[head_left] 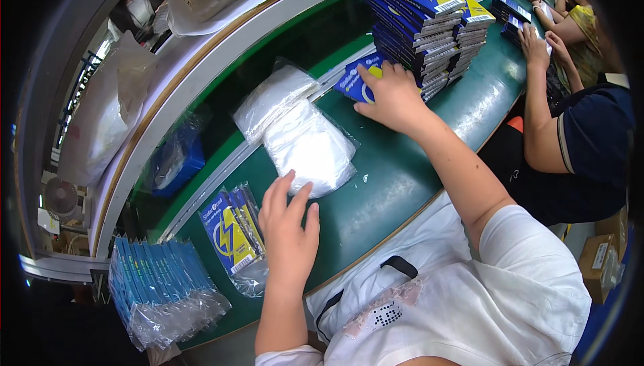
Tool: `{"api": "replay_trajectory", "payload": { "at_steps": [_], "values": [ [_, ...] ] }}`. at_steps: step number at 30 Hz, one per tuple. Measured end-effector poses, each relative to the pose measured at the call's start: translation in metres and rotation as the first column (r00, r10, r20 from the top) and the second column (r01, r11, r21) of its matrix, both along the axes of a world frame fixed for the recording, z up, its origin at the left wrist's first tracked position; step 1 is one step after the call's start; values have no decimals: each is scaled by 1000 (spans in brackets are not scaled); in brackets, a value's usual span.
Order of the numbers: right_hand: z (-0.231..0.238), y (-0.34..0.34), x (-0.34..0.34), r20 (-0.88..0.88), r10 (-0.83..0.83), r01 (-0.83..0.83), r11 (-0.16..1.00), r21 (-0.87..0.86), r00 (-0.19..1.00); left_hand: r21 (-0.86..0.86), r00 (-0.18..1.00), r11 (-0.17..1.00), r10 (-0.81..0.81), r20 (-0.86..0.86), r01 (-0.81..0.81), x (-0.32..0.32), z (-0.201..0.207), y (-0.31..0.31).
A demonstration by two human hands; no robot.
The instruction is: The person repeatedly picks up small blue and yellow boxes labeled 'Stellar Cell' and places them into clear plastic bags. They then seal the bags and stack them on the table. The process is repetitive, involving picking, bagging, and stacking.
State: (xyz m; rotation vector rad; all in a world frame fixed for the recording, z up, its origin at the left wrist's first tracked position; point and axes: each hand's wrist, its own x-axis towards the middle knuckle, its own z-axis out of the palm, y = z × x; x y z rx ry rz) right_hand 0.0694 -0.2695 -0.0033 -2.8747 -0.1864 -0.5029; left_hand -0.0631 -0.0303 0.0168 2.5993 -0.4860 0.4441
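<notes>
My left hand (290, 228) hovers with its fingers apart and nothing in it, between a pile of clear plastic bags (312, 148) and some bagged blue and yellow boxes (231, 232). Farther right, my right hand (396, 96) has its fingers and thumb over a flat blue and yellow box (351, 79) on the table. That box lies at the foot of a tall stack of like boxes (419, 27). The fingertips' hold on its far edge is partly hidden.
Blue packets in clear wrap (161, 285) stand in a row at the near left. A raised shelf (201, 64) with plastic-wrapped bundles runs along the left, and a blue bin (178, 161) sits beneath it. At the right, co-workers' hands (534, 47) handle dark boxes on the green table (376, 185).
</notes>
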Motion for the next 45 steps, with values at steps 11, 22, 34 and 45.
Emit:
{"api": "replay_trajectory", "payload": {
  "at_steps": [11, 22, 34, 45],
  "values": [
    [-15, -6, -73, 373, 81, -228, 900, 370, 924, -42, 1000, 999, -14, -10, 14, 32, -10, 1],
    [-9, 19, -92, 20, 819, 450, -336, 827, 574, -235, 999, 972, -5, 41, 15, 35, -9, 1],
    [-16, 34, -76, -54, 837, 467, -250, 848, 545, -674, 886, 658, -21, -462, -336, 41, -14, 17],
    [-20, 63, -98, -85, 400, 212, -284, 935, 912, -754, 921, 620, -126, -368, -216, 16, -9, 1]
  ]
}}
